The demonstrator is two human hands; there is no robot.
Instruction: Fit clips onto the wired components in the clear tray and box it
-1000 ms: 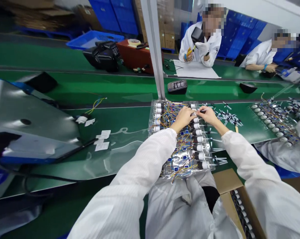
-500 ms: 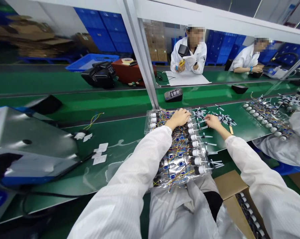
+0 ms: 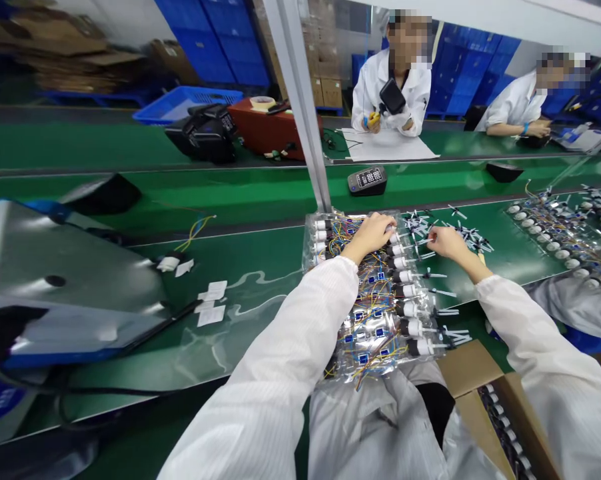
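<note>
A clear plastic tray lies at the table's front edge, full of small blue boards, coloured wires and white cylindrical parts in two rows. My left hand rests over the tray's far right part, its fingers closed at a white part there. To its right, my right hand pinches a thin white strip beside the tray. Several white strips stick out from the tray's right-hand row of parts. Just beyond my right hand lies a loose pile of small white-and-black pieces.
A metal frame post rises behind the tray. Beyond it are a display device and two people in white coats. A metal-cased machine stands left. An open carton sits below right, near another person's sleeve.
The view has shifted, so the tray and both hands appear slightly further right. Across the table, the person's black device has tilted. My hands remain in nearly the same places over and beside the tray.
</note>
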